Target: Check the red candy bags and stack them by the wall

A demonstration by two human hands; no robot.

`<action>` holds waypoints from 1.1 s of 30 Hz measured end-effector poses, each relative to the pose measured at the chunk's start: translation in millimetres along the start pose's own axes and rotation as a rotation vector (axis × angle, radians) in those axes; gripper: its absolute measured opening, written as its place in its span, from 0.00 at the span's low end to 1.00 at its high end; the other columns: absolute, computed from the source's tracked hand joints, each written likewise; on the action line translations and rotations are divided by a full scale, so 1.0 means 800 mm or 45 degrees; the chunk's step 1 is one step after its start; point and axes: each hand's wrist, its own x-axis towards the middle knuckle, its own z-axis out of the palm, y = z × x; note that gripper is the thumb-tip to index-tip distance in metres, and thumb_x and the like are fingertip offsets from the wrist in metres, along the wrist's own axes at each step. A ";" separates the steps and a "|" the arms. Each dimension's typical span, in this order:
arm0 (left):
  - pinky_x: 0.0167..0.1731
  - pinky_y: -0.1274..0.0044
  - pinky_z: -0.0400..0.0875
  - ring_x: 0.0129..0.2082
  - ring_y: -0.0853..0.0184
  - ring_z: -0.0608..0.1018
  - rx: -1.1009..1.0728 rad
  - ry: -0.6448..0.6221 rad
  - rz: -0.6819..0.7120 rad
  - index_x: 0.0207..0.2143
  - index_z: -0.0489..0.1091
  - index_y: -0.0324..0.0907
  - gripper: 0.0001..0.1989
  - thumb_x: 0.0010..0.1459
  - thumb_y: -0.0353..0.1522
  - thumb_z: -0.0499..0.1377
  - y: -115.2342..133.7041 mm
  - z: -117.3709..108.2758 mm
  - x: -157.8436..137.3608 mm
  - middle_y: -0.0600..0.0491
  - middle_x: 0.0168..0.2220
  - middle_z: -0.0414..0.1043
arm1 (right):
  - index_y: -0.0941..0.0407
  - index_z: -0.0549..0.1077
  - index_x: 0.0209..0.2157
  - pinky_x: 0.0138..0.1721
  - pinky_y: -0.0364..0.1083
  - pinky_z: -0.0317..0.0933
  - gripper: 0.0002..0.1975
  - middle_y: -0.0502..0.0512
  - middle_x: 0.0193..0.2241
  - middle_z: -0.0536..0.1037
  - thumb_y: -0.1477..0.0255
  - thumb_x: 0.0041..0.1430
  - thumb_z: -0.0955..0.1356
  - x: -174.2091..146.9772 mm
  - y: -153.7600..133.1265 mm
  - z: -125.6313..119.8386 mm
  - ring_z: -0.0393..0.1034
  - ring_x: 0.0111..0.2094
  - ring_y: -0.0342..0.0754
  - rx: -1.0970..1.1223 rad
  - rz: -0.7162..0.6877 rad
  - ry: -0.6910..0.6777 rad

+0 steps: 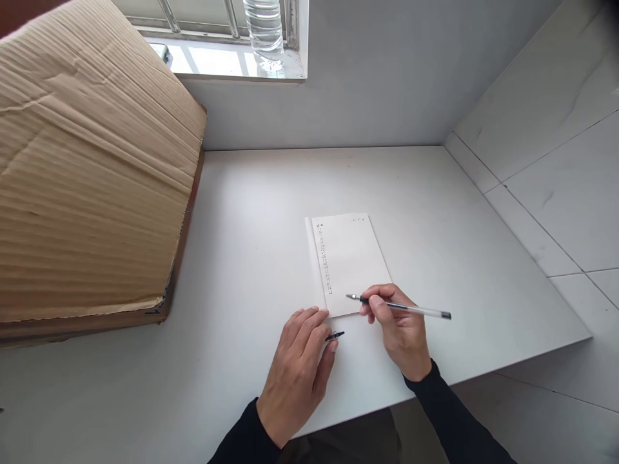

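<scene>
A white notebook page (355, 258) lies on the table, with a narrow column of small handwriting down its left side and a few marks at its top right. My right hand (399, 325) grips a clear-barrelled pen (420, 310) between thumb and fingers. The pen's metal tip points left, over the lower part of the page near the end of the column. My left hand (300, 367) rests at the page's bottom left corner, fingertips touching its edge. Between its thumb and index finger sits a black pen cap (335, 336), partly hidden by the fingers.
A large cardboard box (97, 174) takes up the left side of the white table (256, 212). A clear plastic bottle (265, 35) stands on the window sill at the back. A grey wall rises behind, and a tiled wall (556, 187) borders the right side.
</scene>
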 end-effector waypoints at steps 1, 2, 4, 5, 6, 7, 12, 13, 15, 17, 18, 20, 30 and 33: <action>0.61 0.62 0.64 0.57 0.60 0.70 -0.016 0.020 -0.010 0.47 0.64 0.41 0.10 0.65 0.23 0.57 0.000 0.000 0.000 0.45 0.52 0.73 | 0.51 0.75 0.37 0.32 0.44 0.64 0.10 0.48 0.29 0.76 0.62 0.70 0.66 -0.001 -0.003 0.000 0.72 0.31 0.44 0.040 0.021 -0.067; 0.61 0.63 0.64 0.55 0.61 0.71 -0.032 0.034 -0.018 0.48 0.64 0.40 0.11 0.64 0.23 0.57 0.000 0.000 0.000 0.46 0.49 0.73 | 0.52 0.75 0.34 0.30 0.43 0.63 0.13 0.48 0.27 0.75 0.62 0.70 0.65 -0.003 -0.006 0.001 0.71 0.29 0.43 0.072 0.034 -0.124; 0.60 0.62 0.64 0.50 0.63 0.72 -0.056 0.045 -0.034 0.48 0.64 0.40 0.12 0.64 0.22 0.57 -0.001 0.000 -0.001 0.48 0.44 0.73 | 0.53 0.74 0.31 0.30 0.43 0.61 0.15 0.47 0.26 0.74 0.61 0.70 0.65 -0.007 -0.012 0.002 0.70 0.27 0.42 0.100 0.039 -0.206; 0.60 0.61 0.64 0.47 0.63 0.72 -0.061 0.048 -0.040 0.48 0.64 0.41 0.12 0.64 0.22 0.57 -0.001 0.001 -0.001 0.49 0.42 0.73 | 0.53 0.74 0.30 0.30 0.43 0.61 0.15 0.47 0.26 0.74 0.61 0.70 0.65 -0.009 -0.014 0.003 0.69 0.27 0.42 0.099 0.036 -0.234; 0.59 0.61 0.64 0.45 0.64 0.72 -0.061 0.053 -0.041 0.47 0.64 0.41 0.12 0.64 0.22 0.57 -0.001 0.001 -0.001 0.50 0.41 0.72 | 0.53 0.74 0.31 0.31 0.43 0.61 0.15 0.47 0.26 0.74 0.61 0.70 0.65 -0.010 -0.016 0.005 0.69 0.27 0.41 0.089 0.034 -0.251; 0.59 0.61 0.65 0.43 0.65 0.72 -0.058 0.059 -0.041 0.47 0.65 0.41 0.11 0.63 0.22 0.58 -0.001 0.002 -0.002 0.51 0.39 0.72 | 0.53 0.74 0.31 0.31 0.42 0.61 0.15 0.47 0.27 0.74 0.61 0.70 0.65 -0.011 -0.017 0.007 0.69 0.28 0.41 0.076 0.032 -0.261; 0.57 0.61 0.66 0.38 0.67 0.69 -0.078 0.082 -0.006 0.45 0.65 0.41 0.11 0.63 0.20 0.58 0.000 0.002 -0.005 0.53 0.35 0.69 | 0.54 0.76 0.32 0.35 0.43 0.63 0.15 0.49 0.29 0.75 0.60 0.69 0.66 -0.011 -0.026 0.012 0.72 0.31 0.43 -0.020 0.076 -0.343; 0.56 0.62 0.66 0.37 0.67 0.69 -0.094 0.087 0.007 0.45 0.66 0.41 0.12 0.62 0.20 0.59 -0.001 0.002 -0.006 0.53 0.35 0.69 | 0.54 0.77 0.33 0.36 0.43 0.63 0.16 0.49 0.29 0.76 0.59 0.69 0.66 -0.012 -0.027 0.013 0.72 0.32 0.43 -0.036 0.096 -0.376; 0.54 0.63 0.66 0.37 0.67 0.69 -0.138 0.103 0.031 0.46 0.66 0.40 0.13 0.62 0.20 0.59 -0.002 0.001 -0.007 0.53 0.35 0.69 | 0.55 0.79 0.33 0.36 0.44 0.63 0.18 0.50 0.27 0.77 0.57 0.69 0.66 -0.015 -0.029 0.013 0.71 0.29 0.44 -0.044 0.155 -0.448; 0.48 0.66 0.69 0.36 0.67 0.68 -0.206 0.096 0.058 0.46 0.66 0.40 0.12 0.62 0.20 0.59 -0.003 0.000 -0.008 0.52 0.34 0.69 | 0.56 0.80 0.35 0.32 0.44 0.62 0.21 0.50 0.20 0.75 0.56 0.70 0.64 -0.021 -0.028 0.015 0.68 0.24 0.43 0.020 0.241 -0.540; 0.44 0.69 0.69 0.36 0.67 0.67 -0.254 0.069 0.075 0.46 0.66 0.40 0.12 0.62 0.20 0.58 -0.004 -0.001 -0.008 0.52 0.34 0.69 | 0.57 0.80 0.38 0.29 0.44 0.61 0.23 0.49 0.16 0.73 0.55 0.71 0.62 -0.025 -0.026 0.017 0.65 0.20 0.42 0.083 0.281 -0.587; 0.37 0.73 0.68 0.35 0.67 0.67 -0.356 -0.008 0.105 0.49 0.65 0.40 0.14 0.64 0.19 0.57 -0.003 -0.002 -0.009 0.51 0.34 0.69 | 0.59 0.80 0.44 0.23 0.43 0.59 0.26 0.48 0.13 0.72 0.54 0.72 0.60 -0.035 -0.023 0.020 0.60 0.15 0.41 0.221 0.342 -0.652; 0.34 0.75 0.67 0.34 0.67 0.71 -0.526 -0.069 -0.168 0.41 0.67 0.43 0.05 0.70 0.28 0.52 0.033 0.002 -0.029 0.53 0.35 0.70 | 0.63 0.72 0.58 0.17 0.41 0.57 0.31 0.48 0.13 0.72 0.51 0.71 0.59 -0.062 -0.020 0.013 0.61 0.12 0.42 0.436 0.382 -0.700; 0.33 0.76 0.67 0.31 0.69 0.72 -0.621 -0.115 -0.411 0.38 0.67 0.44 0.09 0.71 0.35 0.51 0.053 -0.008 -0.032 0.54 0.33 0.69 | 0.61 0.68 0.62 0.18 0.42 0.59 0.32 0.48 0.13 0.72 0.51 0.72 0.57 -0.067 -0.029 0.008 0.62 0.13 0.42 0.498 0.381 -0.735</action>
